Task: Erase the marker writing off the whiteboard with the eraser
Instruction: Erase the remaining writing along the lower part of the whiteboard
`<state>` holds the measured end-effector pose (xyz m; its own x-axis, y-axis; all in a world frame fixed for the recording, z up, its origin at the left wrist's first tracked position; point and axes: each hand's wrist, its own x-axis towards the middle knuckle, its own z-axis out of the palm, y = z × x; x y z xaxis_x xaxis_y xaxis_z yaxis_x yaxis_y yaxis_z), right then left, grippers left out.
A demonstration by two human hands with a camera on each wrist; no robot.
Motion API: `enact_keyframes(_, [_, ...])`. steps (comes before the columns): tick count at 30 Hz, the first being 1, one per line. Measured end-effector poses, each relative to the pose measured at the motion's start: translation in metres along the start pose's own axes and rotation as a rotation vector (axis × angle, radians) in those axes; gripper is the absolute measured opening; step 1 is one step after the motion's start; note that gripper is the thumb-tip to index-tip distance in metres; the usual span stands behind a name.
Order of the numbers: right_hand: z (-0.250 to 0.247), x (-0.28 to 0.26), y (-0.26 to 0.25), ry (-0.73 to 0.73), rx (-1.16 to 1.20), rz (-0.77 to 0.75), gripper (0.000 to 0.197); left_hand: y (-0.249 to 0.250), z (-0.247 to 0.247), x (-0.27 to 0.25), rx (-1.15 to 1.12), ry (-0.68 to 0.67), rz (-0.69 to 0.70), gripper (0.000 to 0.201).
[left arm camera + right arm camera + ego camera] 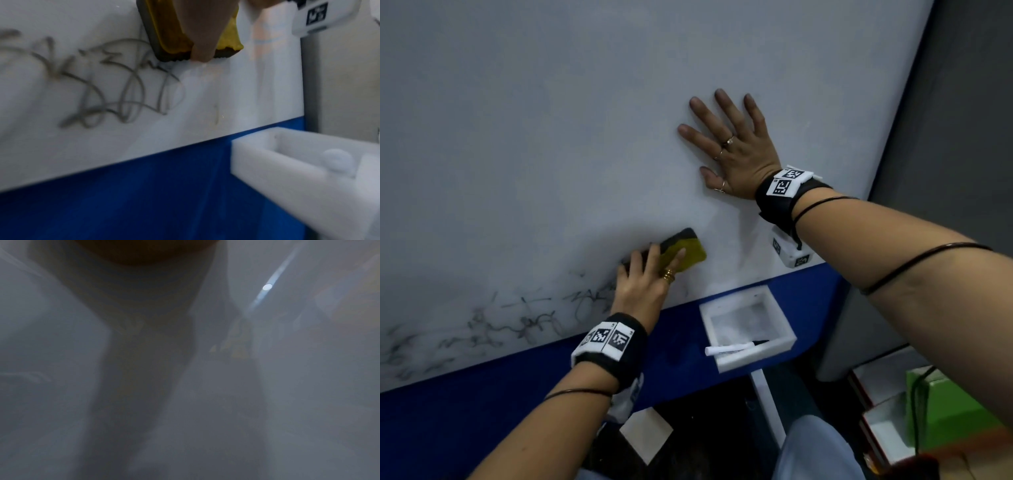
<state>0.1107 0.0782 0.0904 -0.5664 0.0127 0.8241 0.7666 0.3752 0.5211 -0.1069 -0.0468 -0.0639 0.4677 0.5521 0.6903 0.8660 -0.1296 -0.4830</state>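
Whiteboard steadied by flat, spread right hand; left hand grips eraser, writing left of its fingers.

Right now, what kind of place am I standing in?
Probably an office or classroom corner. A wall-mounted whiteboard carries marker writing, a white tray below it holds a marker, and storage boxes sit on the floor.

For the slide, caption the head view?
Left hand presses yellow eraser on whiteboard beside marker writing; right hand braces flat.
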Motion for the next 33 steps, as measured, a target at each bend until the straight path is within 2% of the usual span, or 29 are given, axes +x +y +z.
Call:
enact_keyframes(1, [0.001,-0.001,0.001,0.003,0.003,0.000,0.058,0.009,0.002,-0.001,-0.020,-0.010,-0.001,0.061])
enact_keyframes(4, [0.002,-0.002,-0.001,-0.008,0.002,0.004,0.057,0.029,0.015,-0.025,0.000,-0.116,0.143,0.054])
enact_keyframes(8, [0.000,-0.001,0.001,-0.031,-0.009,0.004,0.057,0.026,0.028,-0.051,0.101,-0.239,0.271,0.066])
enact_keyframes(10, [-0.002,0.000,0.001,-0.033,-0.004,0.006,0.057,0.014,0.027,-0.050,0.109,-0.213,0.334,0.066])
enact_keyframes(12, [-0.002,0.002,-0.002,-0.035,0.020,0.017,0.058,-0.004,0.021,-0.041,0.093,-0.143,0.362,0.057])
enact_keyframes(14, [-0.006,0.008,-0.010,-0.024,0.074,0.058,0.055,-0.028,0.005,-0.028,0.076,-0.071,0.301,0.054])
enact_keyframes(16, [-0.009,0.021,-0.023,0.012,0.148,0.055,0.049,-0.051,-0.009,-0.012,0.046,-0.019,0.174,0.058])
enact_keyframes(18, [-0.013,0.047,-0.042,0.051,0.212,-0.027,0.046,-0.059,-0.018,-0.004,0.012,-0.026,0.043,0.057])
enact_keyframes(19, [-0.015,0.062,-0.052,0.063,0.246,-0.097,0.044,-0.054,-0.018,-0.007,-0.009,-0.045,0.030,0.051])
enact_keyframes(21, [-0.018,0.096,-0.074,0.049,0.284,-0.271,0.040,-0.036,-0.011,-0.028,-0.012,-0.144,0.105,0.038])
enact_keyframes(23, [-0.020,0.128,-0.097,-0.023,0.262,-0.424,0.042,-0.025,0.005,-0.055,0.002,-0.234,0.213,0.046])
enact_keyframes(26, [-0.020,0.159,-0.117,-0.114,0.216,-0.484,0.054,-0.036,0.013,-0.063,-0.005,-0.267,0.263,0.049])
enact_keyframes(28, [-0.019,0.164,-0.122,-0.178,0.194,-0.463,0.059,-0.055,0.009,-0.057,0.011,-0.179,0.257,0.042])
enact_keyframes(31, [-0.014,0.160,-0.123,-0.198,0.176,-0.460,0.059,-0.091,-0.008,-0.046,-0.001,0.013,0.155,0.026])
enact_keyframes(33, [-0.012,0.161,-0.123,-0.134,0.172,-0.476,0.058,-0.104,-0.015,-0.044,0.016,0.060,0.061,0.036])
